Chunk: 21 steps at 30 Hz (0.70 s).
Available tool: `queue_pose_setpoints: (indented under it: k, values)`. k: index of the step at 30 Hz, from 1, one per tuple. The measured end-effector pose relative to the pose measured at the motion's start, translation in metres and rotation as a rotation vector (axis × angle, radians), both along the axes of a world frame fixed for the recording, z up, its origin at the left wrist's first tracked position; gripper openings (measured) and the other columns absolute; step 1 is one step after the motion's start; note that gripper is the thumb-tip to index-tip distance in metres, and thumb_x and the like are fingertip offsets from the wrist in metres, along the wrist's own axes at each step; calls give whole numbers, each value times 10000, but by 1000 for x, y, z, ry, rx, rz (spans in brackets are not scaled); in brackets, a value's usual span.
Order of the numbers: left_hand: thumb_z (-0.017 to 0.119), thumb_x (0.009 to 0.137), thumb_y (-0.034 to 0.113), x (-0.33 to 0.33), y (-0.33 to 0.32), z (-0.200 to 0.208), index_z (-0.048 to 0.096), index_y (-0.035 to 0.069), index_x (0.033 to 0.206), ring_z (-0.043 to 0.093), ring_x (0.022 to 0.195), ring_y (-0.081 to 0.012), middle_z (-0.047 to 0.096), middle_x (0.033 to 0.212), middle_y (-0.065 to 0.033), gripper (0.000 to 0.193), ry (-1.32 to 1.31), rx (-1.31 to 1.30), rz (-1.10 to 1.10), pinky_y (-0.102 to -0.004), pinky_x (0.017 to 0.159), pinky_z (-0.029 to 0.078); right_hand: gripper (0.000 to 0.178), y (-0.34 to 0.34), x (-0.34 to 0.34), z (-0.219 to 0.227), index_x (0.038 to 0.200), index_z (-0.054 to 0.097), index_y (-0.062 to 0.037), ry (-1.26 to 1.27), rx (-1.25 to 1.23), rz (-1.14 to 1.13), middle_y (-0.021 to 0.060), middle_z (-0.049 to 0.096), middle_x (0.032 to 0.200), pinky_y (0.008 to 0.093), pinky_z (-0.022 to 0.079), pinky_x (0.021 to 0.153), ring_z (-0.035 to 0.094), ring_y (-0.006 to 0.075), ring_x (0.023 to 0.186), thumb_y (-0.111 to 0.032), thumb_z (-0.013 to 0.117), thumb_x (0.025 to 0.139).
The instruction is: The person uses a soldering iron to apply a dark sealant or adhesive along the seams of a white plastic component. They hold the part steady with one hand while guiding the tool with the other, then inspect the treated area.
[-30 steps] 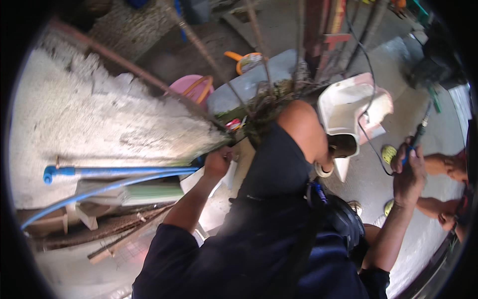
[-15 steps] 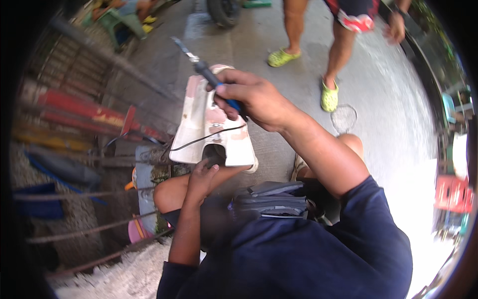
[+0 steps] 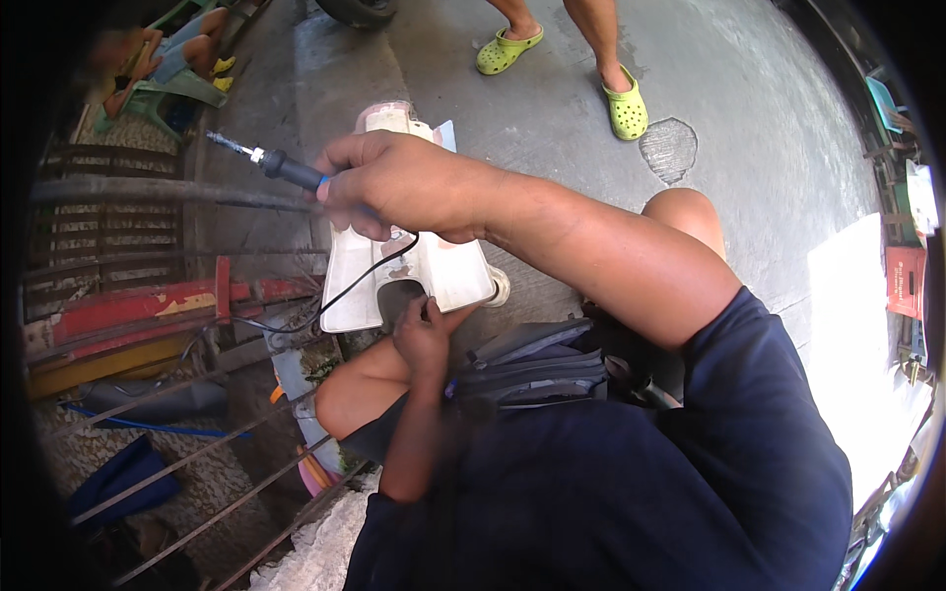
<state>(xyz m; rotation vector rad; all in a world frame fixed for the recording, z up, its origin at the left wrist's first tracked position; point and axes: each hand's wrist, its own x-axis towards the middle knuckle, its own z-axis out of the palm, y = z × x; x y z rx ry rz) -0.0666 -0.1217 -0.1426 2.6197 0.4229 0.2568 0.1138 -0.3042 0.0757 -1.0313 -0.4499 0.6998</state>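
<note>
My right hand (image 3: 409, 187) is wrapped round the dark handle of a soldering iron (image 3: 288, 169), its metal tip pointing left, clear of the panel. A black cord (image 3: 357, 282) trails from the iron across a white plastic panel (image 3: 455, 268) with worn pinkish patches, which looks like a vehicle fairing part. The panel lies in front of my bent leg, partly hidden by my right hand. At the rounded cutout in its near edge is my left hand (image 3: 422, 340), fingers curled and pinched together; what they hold, if anything, is too small to make out.
Metal bars (image 3: 177, 194) and red-painted pieces (image 3: 133, 315) crowd the left side. A grey bag (image 3: 537, 364) rests at my lap. Ahead stands a person in green clogs (image 3: 623, 103); another sits by a green chair (image 3: 163, 98). A tire (image 3: 360, 8) is at the top.
My right hand has carried the soldering iron leftward, off the panel. My left hand has shifted slightly right at the cutout, its fingers now drawn together. The view has turned somewhat.
</note>
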Motion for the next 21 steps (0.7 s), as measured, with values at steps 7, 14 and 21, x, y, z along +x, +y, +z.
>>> queue_pose_setpoints:
  k: [7, 14, 21]
  values:
    - [755, 914, 236, 7, 1, 0, 753, 11, 1097, 737, 964, -388, 763, 1043, -218, 290, 99, -20, 4, -457, 857, 568, 175, 2, 7, 3, 1095, 648, 4, -19, -3, -41, 45, 639, 808, 258, 417, 556, 529, 88, 582, -133, 599, 997]
    - [730, 930, 575, 17, 10, 9, 374, -3, 1567, 457, 1456, -306, 515, 1538, -173, 930, 20, -1268, 141, -484, 1235, 285, 215, -9, 18, 2, 1144, 654, 13, 32, 49, -72, 55, 652, 825, 264, 434, 561, 540, 94, 569, -125, 593, 990]
    - [594, 1002, 513, 74, 32, -3, 407, -17, 1514, 462, 1441, -313, 484, 1555, -178, 760, -263, -1738, 613, -467, 1172, 397, 201, -18, 20, 0, 1127, 635, 12, -14, 45, -93, 45, 647, 833, 245, 439, 573, 551, 91, 603, -153, 589, 1022]
